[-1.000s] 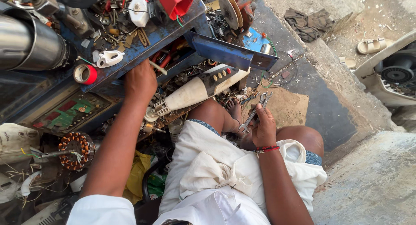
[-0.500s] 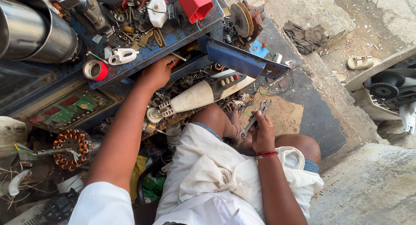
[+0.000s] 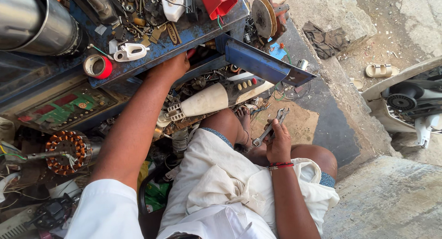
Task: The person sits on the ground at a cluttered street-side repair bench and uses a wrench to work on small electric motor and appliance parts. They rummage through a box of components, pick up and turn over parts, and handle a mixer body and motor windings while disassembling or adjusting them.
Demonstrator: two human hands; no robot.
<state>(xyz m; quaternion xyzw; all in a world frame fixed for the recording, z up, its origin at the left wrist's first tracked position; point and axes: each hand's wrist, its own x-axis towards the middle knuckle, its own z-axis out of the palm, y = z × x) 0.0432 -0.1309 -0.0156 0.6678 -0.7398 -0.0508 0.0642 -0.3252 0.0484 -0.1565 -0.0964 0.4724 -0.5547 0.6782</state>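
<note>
Gripping a steel wrench (image 3: 270, 127) mid-shaft, the right hand (image 3: 279, 144) was closed around it; stiff, weighty, probably greasy. The left hand (image 3: 171, 67) reached under the blue tray (image 3: 193, 34), fingers hidden; I couldn't tell its grip.

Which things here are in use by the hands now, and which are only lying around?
In use:
- wrench held in the right hand
- blue tray, its edge under the left hand

Lying around:
- red tape roll
- copper-wound motor core
- green circuit board
- sandal
- grey rag

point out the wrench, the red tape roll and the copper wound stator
wrench (image 3: 271, 127), head view, middle of its shaft
red tape roll (image 3: 97, 66), head view, its rim
copper wound stator (image 3: 68, 152), head view, its winding ring
</note>
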